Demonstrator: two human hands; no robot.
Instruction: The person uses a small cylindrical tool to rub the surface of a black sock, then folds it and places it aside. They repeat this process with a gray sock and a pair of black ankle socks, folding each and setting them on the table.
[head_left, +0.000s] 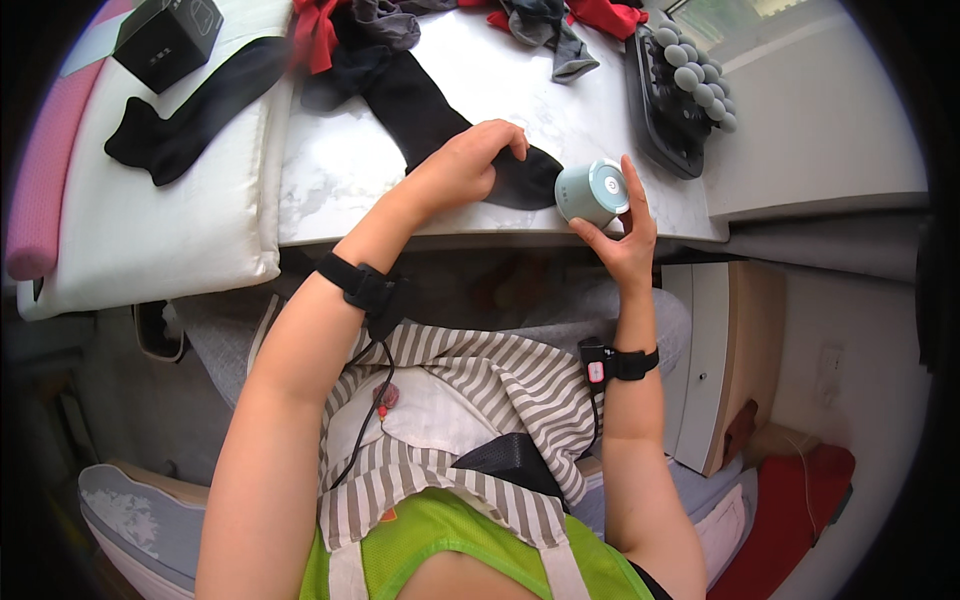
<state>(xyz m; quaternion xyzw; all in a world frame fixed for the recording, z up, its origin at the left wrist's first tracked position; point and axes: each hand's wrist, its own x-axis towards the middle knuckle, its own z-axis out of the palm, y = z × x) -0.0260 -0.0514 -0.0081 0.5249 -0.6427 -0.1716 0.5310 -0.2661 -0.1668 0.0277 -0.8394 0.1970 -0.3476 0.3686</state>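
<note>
A black sock lies stretched across the white marbled tabletop, its toe end near the front edge. My left hand rests on this sock with bent fingers; whether it pinches the cloth cannot be told. Between the thumb and fingers of my right hand is a small light-blue cylindrical electric device, perhaps a lint remover, with a power button on its round end. The device is tilted and its other end meets the toe of the sock. That far end is hidden from view. Another black sock lies on the white padded cover at the left.
A black box and a pink foam roller are on the white cushion. Red and grey socks lie along the back. A black tray-like object with grey balls stands by the right wall. The table's front edge runs below my hands.
</note>
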